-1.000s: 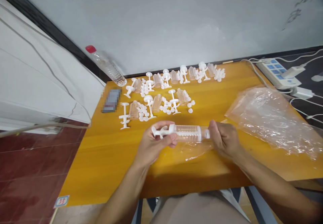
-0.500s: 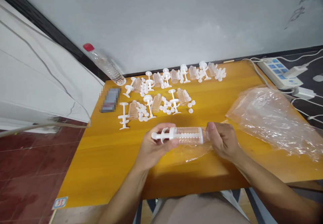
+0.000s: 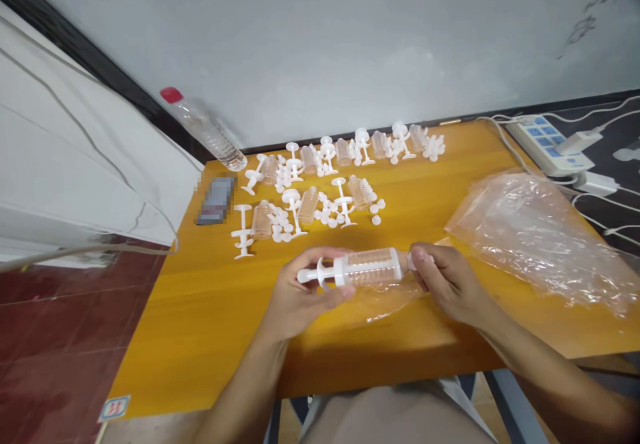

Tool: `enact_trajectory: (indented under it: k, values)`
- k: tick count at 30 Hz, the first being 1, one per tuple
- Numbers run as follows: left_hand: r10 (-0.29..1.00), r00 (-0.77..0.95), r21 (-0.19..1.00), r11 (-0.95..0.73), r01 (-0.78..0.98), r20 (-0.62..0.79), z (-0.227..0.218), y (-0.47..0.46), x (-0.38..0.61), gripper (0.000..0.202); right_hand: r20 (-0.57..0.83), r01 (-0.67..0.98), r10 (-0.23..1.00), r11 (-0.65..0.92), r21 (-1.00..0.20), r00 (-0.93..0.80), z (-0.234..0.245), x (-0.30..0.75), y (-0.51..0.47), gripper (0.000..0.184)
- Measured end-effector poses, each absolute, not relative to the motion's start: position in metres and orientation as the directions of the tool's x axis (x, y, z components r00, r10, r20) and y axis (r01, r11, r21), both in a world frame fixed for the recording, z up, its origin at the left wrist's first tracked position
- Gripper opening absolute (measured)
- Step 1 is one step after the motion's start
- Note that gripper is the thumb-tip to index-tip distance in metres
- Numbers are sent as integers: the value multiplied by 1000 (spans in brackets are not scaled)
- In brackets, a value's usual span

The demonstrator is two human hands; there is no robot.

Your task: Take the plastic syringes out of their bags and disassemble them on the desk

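A clear ribbed icing syringe (image 3: 373, 267) with a white plunger lies level across my hands above the table's front part. My left hand (image 3: 300, 297) is closed around its left end, near the white collar, with the plunger handle poking out past the fingers. At the other end, my right hand (image 3: 445, 274) pinches a small white nozzle (image 3: 413, 259) at the barrel's narrow tip; most of the nozzle is hidden by the fingers. Beneath the syringe a thin clear plastic bag (image 3: 383, 304) lies on the wooden table (image 3: 210, 337).
Two rows of syringe parts stand further back: white plungers (image 3: 243, 231), clear barrels (image 3: 263, 219) and small nozzles (image 3: 281, 223). A phone (image 3: 217, 199) and a red-capped bottle (image 3: 205, 131) are at left. At right lie a large plastic bag (image 3: 540, 237) and a power strip (image 3: 550, 144).
The syringe's tip end has tilted slightly, and my right hand has turned and drawn a little to the right, showing the white nozzle. My left hand keeps its hold.
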State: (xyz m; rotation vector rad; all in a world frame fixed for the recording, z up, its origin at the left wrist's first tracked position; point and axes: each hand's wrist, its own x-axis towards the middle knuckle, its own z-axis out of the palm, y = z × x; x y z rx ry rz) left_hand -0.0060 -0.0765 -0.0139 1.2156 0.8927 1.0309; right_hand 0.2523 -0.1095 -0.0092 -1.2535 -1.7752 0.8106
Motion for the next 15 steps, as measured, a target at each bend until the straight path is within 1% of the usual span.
enact_trajectory:
  k: [2, 3, 4, 5, 7, 9, 13, 14, 15]
  values:
    - [927, 298, 941, 287, -178, -226, -13, -74, -5, 40, 366, 506, 889, 457, -732, -274, -6, 255, -108, 30]
    - [899, 304, 902, 383, -198, -315, -13, -72, -5, 44, 397, 523, 856, 516, -678, -331, -4, 257, -107, 21]
    - [869, 310, 863, 458, -212, -385, -13, -71, -5, 49, 405, 533, 828, 560, -635, -388, -1, 259, -107, 14]
    - [841, 314, 830, 514, -214, -440, -13, -70, -4, 53, 396, 536, 805, 590, -604, -441, 1, 262, -106, 10]
    - [806, 315, 791, 574, -210, -501, -13, -68, -4, 57, 359, 549, 777, 622, -558, -517, 6, 265, -104, 12]
    - [782, 328, 768, 606, -206, -529, -14, -66, -5, 56, 348, 571, 749, 658, -490, -564, 13, 266, -104, 15]
    - [751, 345, 742, 643, -189, -563, -12, -60, -17, 49, 432, 574, 629, 774, -268, -647, 28, 268, -111, 25]
    - [750, 333, 739, 647, -189, -572, -11, -58, -23, 45, 437, 566, 613, 786, -250, -659, 33, 270, -112, 28]
    - [755, 312, 739, 645, -195, -577, -9, -56, -29, 42, 449, 577, 630, 771, -268, -633, 36, 275, -111, 29]
